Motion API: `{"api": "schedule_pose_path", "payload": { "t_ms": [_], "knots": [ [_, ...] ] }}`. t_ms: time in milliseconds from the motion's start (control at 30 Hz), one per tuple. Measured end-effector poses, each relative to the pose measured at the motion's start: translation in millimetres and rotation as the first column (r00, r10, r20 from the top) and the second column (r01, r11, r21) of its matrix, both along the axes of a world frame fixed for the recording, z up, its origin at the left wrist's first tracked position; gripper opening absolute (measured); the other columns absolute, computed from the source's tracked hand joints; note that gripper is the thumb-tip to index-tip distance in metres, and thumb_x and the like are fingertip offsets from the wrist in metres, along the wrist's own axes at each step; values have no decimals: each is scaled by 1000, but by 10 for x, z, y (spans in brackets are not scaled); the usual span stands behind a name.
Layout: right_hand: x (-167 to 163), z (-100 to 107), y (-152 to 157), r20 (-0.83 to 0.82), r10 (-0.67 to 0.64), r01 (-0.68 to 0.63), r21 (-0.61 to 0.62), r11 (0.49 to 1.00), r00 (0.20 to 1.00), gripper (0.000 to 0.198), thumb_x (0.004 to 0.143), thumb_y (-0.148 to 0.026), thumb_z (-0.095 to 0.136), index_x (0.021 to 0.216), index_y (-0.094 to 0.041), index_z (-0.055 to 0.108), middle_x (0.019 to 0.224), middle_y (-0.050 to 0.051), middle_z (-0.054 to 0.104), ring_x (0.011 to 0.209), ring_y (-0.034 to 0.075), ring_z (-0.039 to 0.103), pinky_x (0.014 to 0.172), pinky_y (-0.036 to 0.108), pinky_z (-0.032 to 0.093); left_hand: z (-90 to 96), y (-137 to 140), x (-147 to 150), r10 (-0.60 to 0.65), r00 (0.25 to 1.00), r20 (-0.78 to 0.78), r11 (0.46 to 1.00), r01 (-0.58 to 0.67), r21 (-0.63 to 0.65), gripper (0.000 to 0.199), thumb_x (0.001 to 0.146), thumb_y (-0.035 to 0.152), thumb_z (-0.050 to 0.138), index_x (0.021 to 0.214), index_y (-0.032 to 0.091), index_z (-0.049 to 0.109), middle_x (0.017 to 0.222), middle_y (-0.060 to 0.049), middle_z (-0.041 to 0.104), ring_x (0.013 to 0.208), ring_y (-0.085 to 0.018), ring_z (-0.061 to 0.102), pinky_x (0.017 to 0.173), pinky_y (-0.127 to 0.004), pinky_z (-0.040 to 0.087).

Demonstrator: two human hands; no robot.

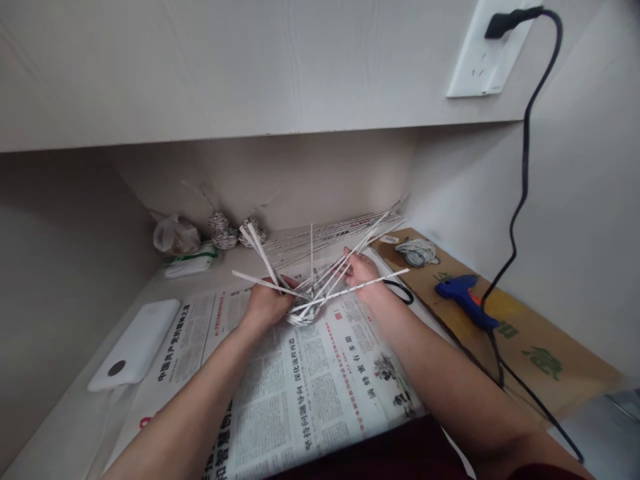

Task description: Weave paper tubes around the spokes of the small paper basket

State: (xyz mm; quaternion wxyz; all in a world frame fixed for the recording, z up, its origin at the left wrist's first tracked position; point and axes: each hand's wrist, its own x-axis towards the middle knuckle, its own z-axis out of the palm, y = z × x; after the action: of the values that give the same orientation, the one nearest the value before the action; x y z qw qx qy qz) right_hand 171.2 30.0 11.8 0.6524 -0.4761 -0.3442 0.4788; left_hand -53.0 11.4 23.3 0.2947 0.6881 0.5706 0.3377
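Note:
A small woven paper basket (pixel 303 317) sits over the newspaper, with several thin rolled-paper sticks (pixel 350 289) fanning up and outward from it. My left hand (pixel 269 304) is closed around the basket's left side, its fingertips partly hidden behind the sticks. On the right, my right hand (pixel 361 269) pinches a paper stick among those that slant up to the right. Some of its fingers are hidden behind the crossing sticks.
Newspaper (pixel 295 393) covers the worktop. At the back stand two woven pieces (pixel 223 231), a plastic bag (pixel 176 235) and loose paper sticks (pixel 325 233). A white power bank (pixel 137 340) lies left. A blue glue gun (pixel 465 299) with a black cord (pixel 525 167) rests on cardboard (pixel 565 347).

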Motion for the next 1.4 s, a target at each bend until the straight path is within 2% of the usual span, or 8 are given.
{"api": "schedule_pose_path", "payload": {
  "t_ms": [133,233,367,567,733,867,1133,1400],
  "knots": [
    [-173,28,-169,-99,175,-190,-176,966,980,26,72,-35,80,82,-21,61,71,3,71,56,19,67,53,32,58,-4,-4,7,-14,999,42,1000,13,14,9,68,18,70,75,21,75,72,-5,76,70,-22,70,65,-30,51],
    [-318,19,-299,18,301,-288,-235,928,954,20,74,-33,78,75,-18,66,65,2,70,51,14,62,48,25,51,-36,-1,13,-5,998,60,999,2,49,8,68,19,71,74,21,75,74,-5,76,71,-22,70,66,-30,51],
    [-456,-33,-396,264,342,-279,-246,928,902,14,74,-30,77,82,-19,71,59,-2,67,44,10,54,40,19,38,-89,24,12,11,996,84,997,-17,71,9,67,24,74,75,20,75,75,-7,77,71,-24,70,65,-32,52],
    [-549,-86,-380,271,284,-262,-116,958,920,15,68,-15,72,82,-20,72,69,-2,72,61,12,65,57,21,50,-87,43,8,-1,997,79,999,-1,33,11,67,22,72,77,19,75,80,-9,78,72,-25,71,68,-35,53],
    [-557,-167,-332,277,245,-219,-124,968,929,18,63,-27,78,75,-19,68,62,-3,67,56,13,60,54,22,46,-68,6,43,-24,997,72,997,19,68,13,67,17,68,78,19,76,80,-8,78,74,-26,71,72,-37,54],
    [-561,-228,-286,337,116,-113,-28,993,934,15,65,-32,73,69,-20,65,60,-3,64,57,13,57,53,22,42,-99,-36,78,-98,991,95,989,86,124,18,68,15,65,82,20,76,82,-6,78,75,-24,71,75,-36,55],
    [-549,-137,-248,87,-52,46,71,996,995,22,65,-31,67,85,-20,65,61,-6,58,49,9,49,48,21,40,-174,-48,125,-164,961,225,985,145,96,14,70,22,70,83,17,74,79,-7,77,72,-22,70,69,-32,55],
    [-346,-5,-142,-58,-185,192,152,970,981,29,64,-36,78,80,-21,59,64,-7,60,42,6,46,40,20,38,-193,-98,179,-176,947,269,980,142,141,14,71,17,69,84,17,75,78,-6,77,69,-20,70,66,-29,54]
  ]
}}
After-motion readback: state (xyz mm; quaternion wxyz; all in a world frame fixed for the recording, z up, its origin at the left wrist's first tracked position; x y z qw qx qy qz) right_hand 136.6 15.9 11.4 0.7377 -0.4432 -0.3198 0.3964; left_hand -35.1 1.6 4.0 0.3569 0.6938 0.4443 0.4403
